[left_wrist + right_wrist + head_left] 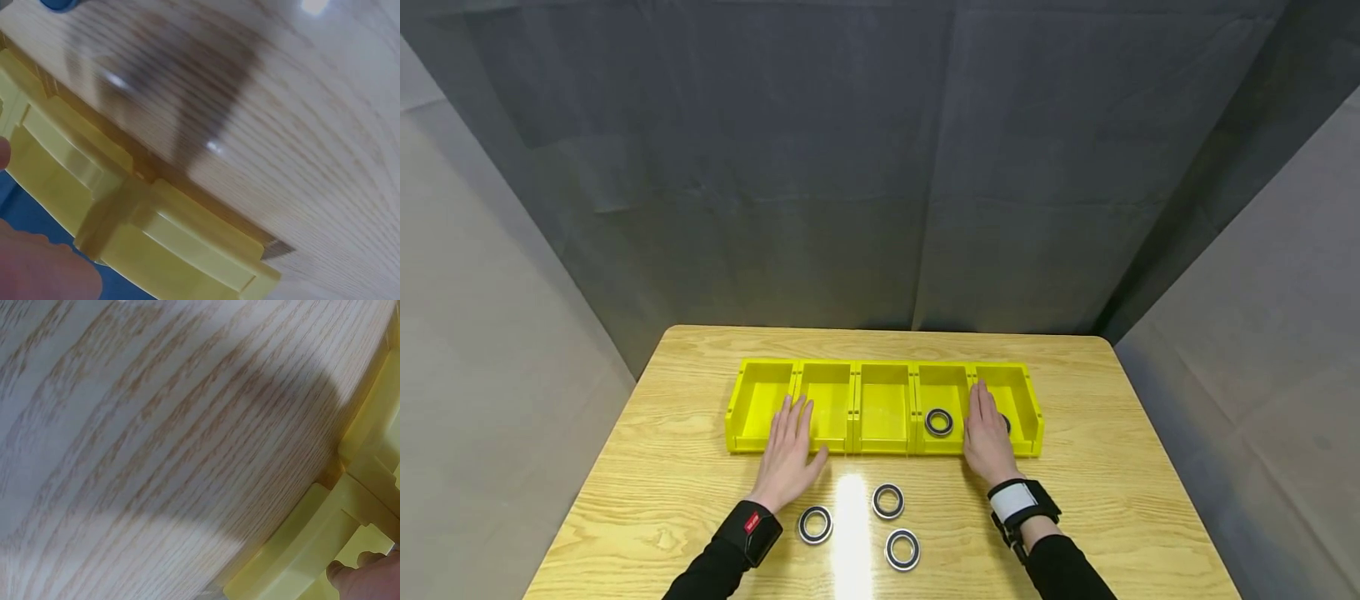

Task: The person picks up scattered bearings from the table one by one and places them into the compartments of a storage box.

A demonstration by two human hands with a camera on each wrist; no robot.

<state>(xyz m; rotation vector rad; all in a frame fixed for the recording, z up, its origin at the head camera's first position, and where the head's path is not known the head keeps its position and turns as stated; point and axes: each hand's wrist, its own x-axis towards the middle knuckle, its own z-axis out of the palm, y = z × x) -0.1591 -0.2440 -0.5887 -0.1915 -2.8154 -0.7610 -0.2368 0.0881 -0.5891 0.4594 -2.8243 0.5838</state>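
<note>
A long yellow bin (883, 450), divided into several compartments, lies across the table. My left hand (787, 462) reaches over its front edge, fingers straight and thumb spread, around the divider between the two leftmost compartments; nothing is in its grasp. My right hand (988, 442) extends over the divider beside the rightmost compartment with straight fingers. Just right of it, a ball bearing (1007, 423) in that compartment is partly hidden by the hand. Another ball bearing (938, 433) lies flat in the neighbouring compartment. In the right wrist view, fingers (365, 578) show above the bin's front wall (300, 544).
Three more bearings lie on the wooden table in front of the bin: one near the left wrist (815, 541), one at the centre (887, 516) and one closest to me (902, 567). Grey cloth (850, 208) hangs behind the table, with lighter cloth at both sides.
</note>
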